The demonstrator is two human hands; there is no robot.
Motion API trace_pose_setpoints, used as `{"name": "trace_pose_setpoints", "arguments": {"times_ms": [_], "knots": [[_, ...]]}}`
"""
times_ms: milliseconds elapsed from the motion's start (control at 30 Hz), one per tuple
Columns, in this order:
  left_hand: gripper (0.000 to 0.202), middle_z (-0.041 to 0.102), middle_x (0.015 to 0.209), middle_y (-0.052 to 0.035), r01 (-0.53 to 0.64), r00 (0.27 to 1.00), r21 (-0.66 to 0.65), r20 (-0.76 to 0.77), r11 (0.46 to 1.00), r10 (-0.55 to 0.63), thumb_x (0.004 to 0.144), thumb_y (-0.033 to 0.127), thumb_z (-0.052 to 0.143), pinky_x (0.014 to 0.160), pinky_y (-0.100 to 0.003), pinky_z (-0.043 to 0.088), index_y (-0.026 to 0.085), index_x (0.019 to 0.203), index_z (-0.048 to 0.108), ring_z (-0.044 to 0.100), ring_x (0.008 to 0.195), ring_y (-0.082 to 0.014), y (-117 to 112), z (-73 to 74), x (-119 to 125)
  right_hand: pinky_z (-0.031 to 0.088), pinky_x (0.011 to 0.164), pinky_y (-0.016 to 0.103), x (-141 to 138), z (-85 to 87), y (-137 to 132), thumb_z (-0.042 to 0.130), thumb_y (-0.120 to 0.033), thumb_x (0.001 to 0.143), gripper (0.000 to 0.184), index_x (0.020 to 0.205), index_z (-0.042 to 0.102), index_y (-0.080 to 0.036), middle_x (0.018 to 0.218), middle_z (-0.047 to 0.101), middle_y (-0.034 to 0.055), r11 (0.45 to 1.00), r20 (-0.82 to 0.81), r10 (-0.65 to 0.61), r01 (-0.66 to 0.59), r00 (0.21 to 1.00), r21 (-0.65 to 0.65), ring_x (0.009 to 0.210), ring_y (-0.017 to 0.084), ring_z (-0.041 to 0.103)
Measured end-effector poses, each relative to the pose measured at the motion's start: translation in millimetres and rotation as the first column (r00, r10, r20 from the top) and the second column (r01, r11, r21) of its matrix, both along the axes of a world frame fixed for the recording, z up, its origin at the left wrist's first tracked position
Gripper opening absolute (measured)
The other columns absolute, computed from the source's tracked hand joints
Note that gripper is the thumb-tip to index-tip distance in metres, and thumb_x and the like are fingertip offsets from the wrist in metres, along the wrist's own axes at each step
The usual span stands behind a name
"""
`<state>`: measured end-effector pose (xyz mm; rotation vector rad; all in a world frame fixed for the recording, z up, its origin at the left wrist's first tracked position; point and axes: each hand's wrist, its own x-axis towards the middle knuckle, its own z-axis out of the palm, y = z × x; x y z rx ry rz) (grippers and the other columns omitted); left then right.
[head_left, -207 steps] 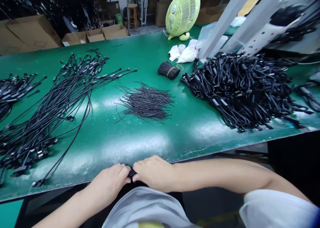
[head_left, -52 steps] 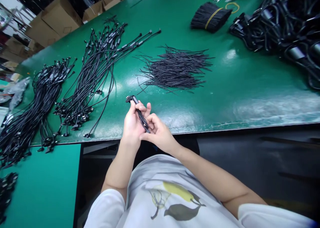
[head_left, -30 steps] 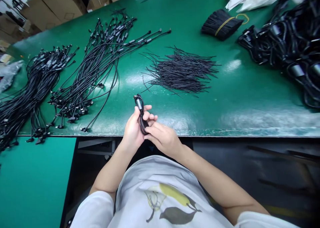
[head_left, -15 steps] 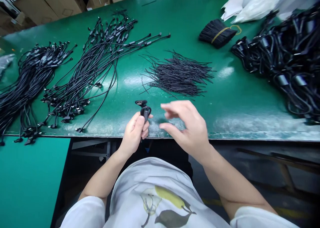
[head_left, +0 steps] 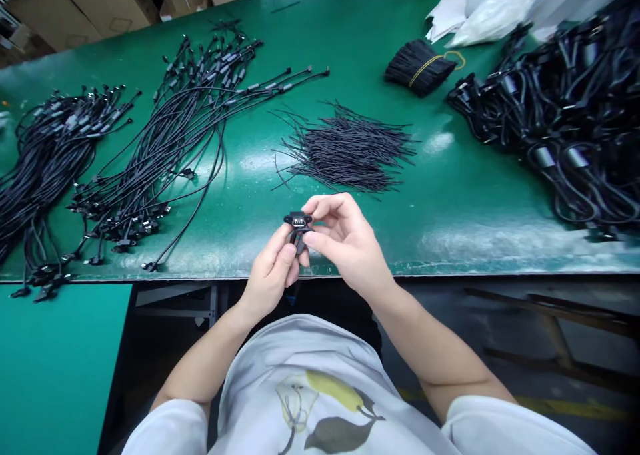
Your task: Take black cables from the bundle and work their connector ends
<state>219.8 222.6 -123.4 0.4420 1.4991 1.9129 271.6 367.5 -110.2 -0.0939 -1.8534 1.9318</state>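
Over the near edge of the green table [head_left: 465, 195], both my hands hold one folded black cable [head_left: 299, 228] with a connector at its top. My left hand [head_left: 270, 275] grips the cable's folded strands from below, fingers closed round them. My right hand [head_left: 345, 238] pinches the cable just under the connector with thumb and fingers. A loose heap of short black twist ties [head_left: 350, 150] lies on the table just beyond my hands.
Long straight cables [head_left: 170, 135] fan out at the left, with another bunch [head_left: 45, 155] further left. A big pile of coiled cables [head_left: 555, 122] fills the right. A banded bundle of ties [head_left: 415, 65], white bags [head_left: 480, 8] and cardboard boxes [head_left: 75, 2] sit at the back.
My right hand let go and swung out to the right half a second ago; now it is back on the cable by the connector. The left hand kept its grip throughout.
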Motion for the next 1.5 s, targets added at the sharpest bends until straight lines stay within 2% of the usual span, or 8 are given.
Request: {"name": "trace_pose_setpoints", "arguments": {"times_ms": [233, 400, 567, 733, 867, 1000, 1233, 1500], "knots": [[0.042, 0.062, 0.075, -0.0009, 0.128, 0.992, -0.069, -0.008, 0.989, -0.129, 0.09, 0.038, 0.063, 0.048, -0.019, 0.043, 0.021, 0.128, 0.059, 0.051, 0.05, -0.0084, -1, -1.9, -3, 0.05, 0.052, 0.024, 0, -18.8, -2, 0.06, -0.034, 0.089, 0.022, 0.107, 0.052, -0.022, 0.092, 0.053, 0.0016, 0.958, 0.11, 0.124, -0.09, 0.986, -0.272, 0.058, 0.008, 0.052], [0.043, 0.069, 0.094, -0.0023, -0.216, 0.973, 0.107, 0.102, 0.971, 0.205, 0.08, 0.028, 0.076, 0.07, -0.017, 0.052, 0.023, 0.12, 0.062, 0.067, 0.079, -0.0111, 25, -0.7, -17, 0.052, 0.096, 0.039, 8, -28.6, -16, 0.059, -0.04, 0.091, 0.053, 0.136, 0.038, -0.024, 0.137, 0.041, 0.0136, 0.971, 0.012, -0.145, 0.14, 0.989, 0.195, 0.118, 0.023, 0.052], [0.045, 0.058, 0.135, -0.0043, -0.185, 0.977, 0.064, 0.119, 0.981, 0.176, 0.081, 0.033, 0.074, 0.107, -0.027, 0.041, 0.029, 0.124, 0.06, 0.053, 0.126, -0.0173, 51, 0.3, -21, 0.055, 0.089, 0.042, 13, -50.6, -14, 0.036, -0.031, 0.1, 0.054, 0.149, 0.024, -0.012, 0.126, 0.055, 0.0202, 0.716, 0.18, -0.111, -0.047, 0.977, 0.696, 0.112, 0.028, 0.059], [0.047, 0.063, 0.13, -0.006, 0.068, 0.978, -0.345, -0.162, 0.936, -0.13, 0.085, 0.049, 0.065, 0.113, -0.047, 0.036, 0.031, 0.128, 0.059, 0.053, 0.126, -0.0286, 4, -18.3, -34, 0.046, 0.103, 0.034, 42, -30.4, 113, 0.033, -0.021, 0.1, 0.035, 0.13, 0.051, -0.017, 0.125, 0.06, 0.011, 0.508, -0.044, -0.45, 0.296, 0.892, 0.809, 0.117, 0.019, 0.057], [0.044, 0.07, 0.115, -0.0027, -0.046, 0.959, -0.532, -0.261, 0.846, -0.111, 0.082, 0.057, 0.061, 0.109, -0.052, 0.039, 0.033, 0.119, 0.064, 0.06, 0.117, -0.0332, -47, -33.8, -53, 0.042, 0.095, 0.023, 71, 18.9, 258, 0.033, -0.021, 0.1, 0.036, 0.131, 0.048, -0.008, 0.118, 0.061, 0.0137, 0.149, -0.127, -0.848, 0.463, 0.514, 0.874, 0.098, 0.011, 0.06], [0.041, 0.071, 0.112, -0.0026, -0.066, 0.944, -0.534, -0.307, 0.843, -0.12, 0.085, 0.055, 0.058, 0.103, -0.048, 0.045, 0.032, 0.118, 0.063, 0.063, 0.111, -0.0316, -64, -34.7, -58, 0.039, 0.094, 0.033, 70, 45.5, 328, 0.052, -0.036, 0.091, 0.043, 0.109, 0.057, 0.003, 0.116, 0.057, 0.0259, 0.088, -0.1, -0.896, 0.393, 0.433, 0.916, 0.107, 0.02, 0.055], [0.042, 0.061, 0.125, -0.0116, -0.584, 0.489, -0.467, -0.856, 0.664, -0.172, 0.093, 0.044, 0.046, 0.105, -0.043, 0.038, 0.022, 0.127, 0.059, 0.054, 0.119, -0.0318, -98, 4.5, -91, 0.038, 0.094, 0.054, 39, 27.2, 233, 0.056, -0.026, 0.091, 0.026, 0.115, 0.061, -0.018, 0.127, 0.055, 0.0205, -0.028, -0.196, -0.722, 0.255, 0.664, 0.966, 0.12, 0.038, 0.05], [0.04, 0.056, 0.13, -0.0178, -0.802, 0.363, -0.498, -0.844, 0.328, -0.395, 0.094, 0.031, 0.045, 0.102, -0.046, 0.041, 0.011, 0.126, 0.059, 0.052, 0.119, -0.0329, -160, 16.3, -185, 0.052, 0.075, 0.039, -65, -1.0, 122, 0.046, -0.03, 0.096, 0.021, 0.094, 0.066, -0.024, 0.103, 0.067, 0.0062, 0.219, 0.028, -0.079, -0.01, 0.996, 0.976, 0.089, 0.025, 0.066]]}}
